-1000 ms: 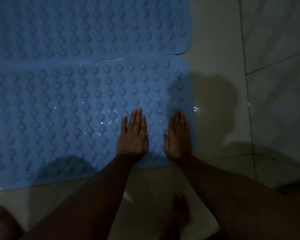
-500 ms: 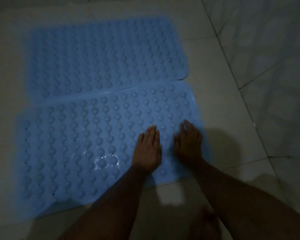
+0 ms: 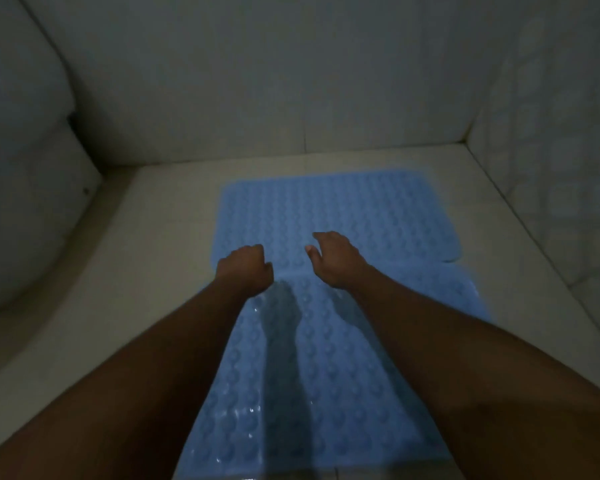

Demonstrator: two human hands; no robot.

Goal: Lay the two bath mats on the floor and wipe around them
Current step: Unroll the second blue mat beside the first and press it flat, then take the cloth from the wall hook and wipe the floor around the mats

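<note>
The left hand [image 3: 245, 268] and right hand [image 3: 336, 261] have come up off the near mat [image 3: 343, 393], lower middle. The left is curled, empty; the right hangs loose, empty too. The far mat [image 3: 343, 209], mid frame, touches the near one. Both lie flat on the floor [image 3: 160, 237]. Laying looks done; wiping is left.

far mat [image 3: 343, 209] behind near mat [image 3: 343, 375], both on floor [image 3: 153, 237]
</note>
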